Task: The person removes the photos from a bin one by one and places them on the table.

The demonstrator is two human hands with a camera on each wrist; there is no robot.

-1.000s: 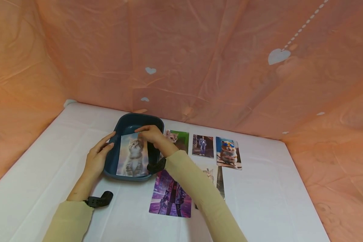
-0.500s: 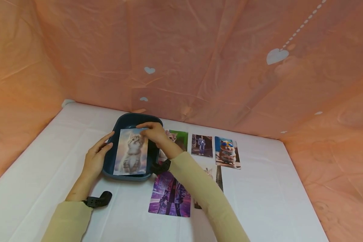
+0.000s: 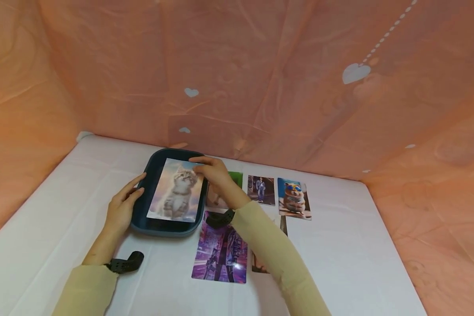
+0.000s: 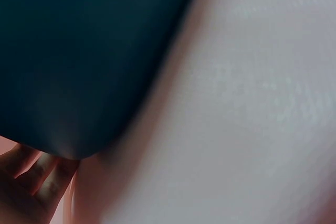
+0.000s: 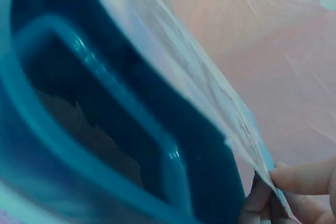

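Note:
A picture card of a fluffy kitten is tilted over a dark blue plastic basin. My right hand pinches the card at its upper right corner. In the right wrist view the thumb and fingers squeeze the edge of the card, and the inside of the basin shows beneath it. At the basin's left side, my left hand rests its extended fingers and thumb on the rim. The left wrist view shows its fingers against the basin's dark outer wall.
Right of the basin lie a purple picture, a picture of a standing figure and a hamster picture. A green-backed picture and others are partly covered by the right arm. An orange curtain borders the white table.
The kitten card has risen and shifted right in my right hand, turning a little clockwise. My left hand stays at the basin's left rim. The head view has shifted slightly.

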